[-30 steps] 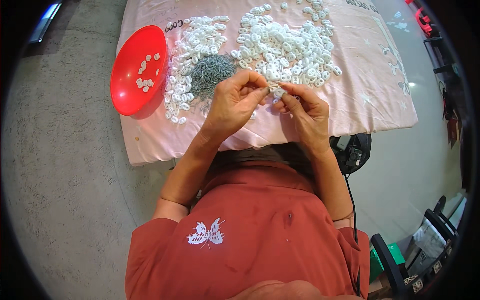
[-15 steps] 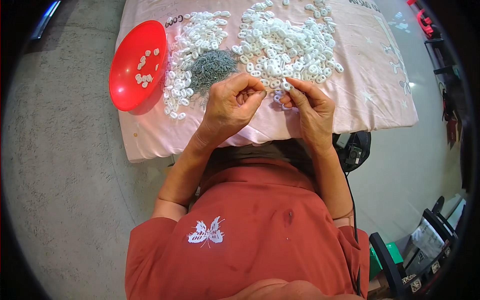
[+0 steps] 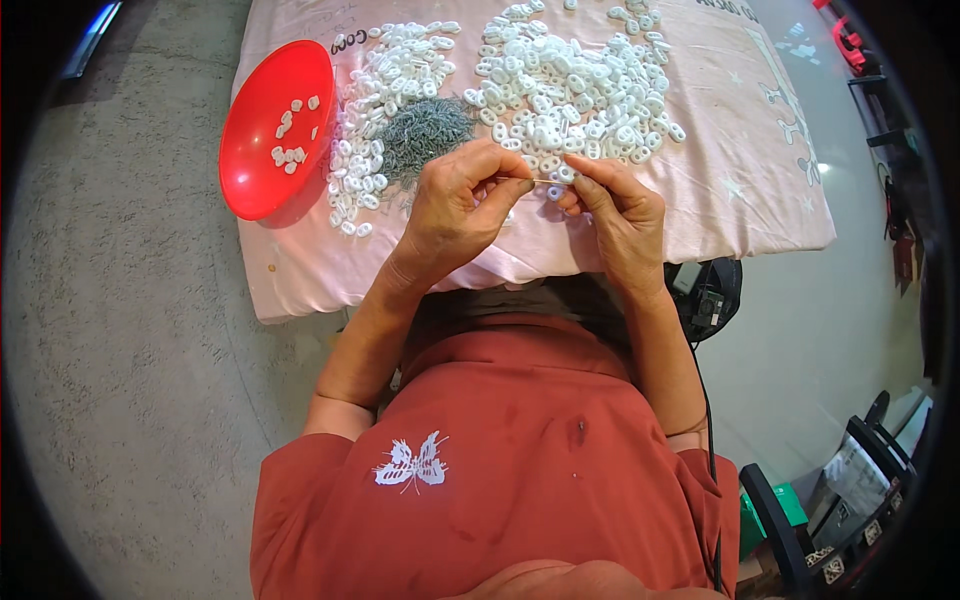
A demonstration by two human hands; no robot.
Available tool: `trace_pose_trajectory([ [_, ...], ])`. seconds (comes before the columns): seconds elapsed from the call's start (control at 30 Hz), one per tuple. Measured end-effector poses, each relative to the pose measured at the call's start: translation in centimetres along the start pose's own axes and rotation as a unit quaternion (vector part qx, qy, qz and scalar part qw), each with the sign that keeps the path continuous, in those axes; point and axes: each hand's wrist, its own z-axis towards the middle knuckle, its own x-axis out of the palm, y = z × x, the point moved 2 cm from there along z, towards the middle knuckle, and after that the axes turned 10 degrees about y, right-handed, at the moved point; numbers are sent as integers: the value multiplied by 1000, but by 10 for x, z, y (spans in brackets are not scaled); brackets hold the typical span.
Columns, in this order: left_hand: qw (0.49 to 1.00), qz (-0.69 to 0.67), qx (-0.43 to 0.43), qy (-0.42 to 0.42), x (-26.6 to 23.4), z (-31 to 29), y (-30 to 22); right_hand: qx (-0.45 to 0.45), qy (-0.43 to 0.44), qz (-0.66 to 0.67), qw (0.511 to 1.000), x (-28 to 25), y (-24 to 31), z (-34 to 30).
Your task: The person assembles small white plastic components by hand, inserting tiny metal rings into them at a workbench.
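Presently left hand [image 3: 455, 205] fingers pinch a thin metal pin [image 3: 535, 181]; right hand [image 3: 615, 210] fingers pinch a small white plastic ring [image 3: 556, 192] above the pink-clothed table [image 3: 720, 190]. Threading step, judged; next needs fine alignment.

Bright, even daylight with soft shadows. The fisheye view bends straight edges toward a black rim. The centre is sharp; the pink cloth [image 3: 700, 180] looks slightly washed out, and a pale glare marks the floor [image 3: 830, 300].
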Motion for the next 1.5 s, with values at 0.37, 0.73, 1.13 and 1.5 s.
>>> trace_pose_trajectory([
  [0.37, 997, -72, -36, -5, 7, 2, 22, 22, -9, -22, 999, 1, -1, 1],
  [0.73, 1000, -21, -20, -2, 1, 3, 20, 25, -21, -22, 999, 2, -2, 1],
  [1.13, 990, 108, 55, -70, 8, 4, 9, 16, -36, -28, 999, 4, 0, 2],
  [1.5, 998, -30, -38, -38, 33, 13, 13, -7, -34, -55, 998, 1, -2, 1],
])
